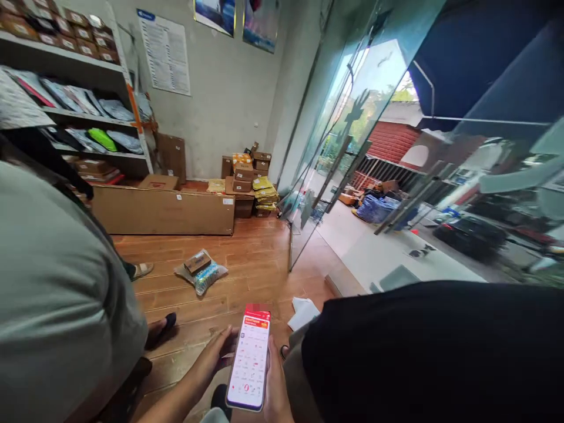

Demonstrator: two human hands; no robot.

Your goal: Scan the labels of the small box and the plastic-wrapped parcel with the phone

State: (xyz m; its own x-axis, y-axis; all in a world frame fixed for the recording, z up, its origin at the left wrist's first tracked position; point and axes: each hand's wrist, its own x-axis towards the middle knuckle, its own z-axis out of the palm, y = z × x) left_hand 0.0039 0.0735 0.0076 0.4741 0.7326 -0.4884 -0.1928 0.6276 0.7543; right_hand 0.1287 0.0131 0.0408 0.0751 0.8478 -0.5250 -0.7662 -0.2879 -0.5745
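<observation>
A smartphone (249,361) with a lit screen, red at the top and rows of small icons below, is held upright low in the middle of the head view. My left hand (224,345) grips its left edge, with the fingers partly hidden behind it. Along the right edge lies the thumb of my right hand (277,376); its other fingers are out of sight behind the phone.
A bagged parcel with a small box (197,262) lies on the wooden floor. A long carton (167,214), stacked parcels (242,176) and shelves (88,114) line the wall. People in a grey top (53,294) and black clothing (432,352) stand close. A glass door (335,129) stands open.
</observation>
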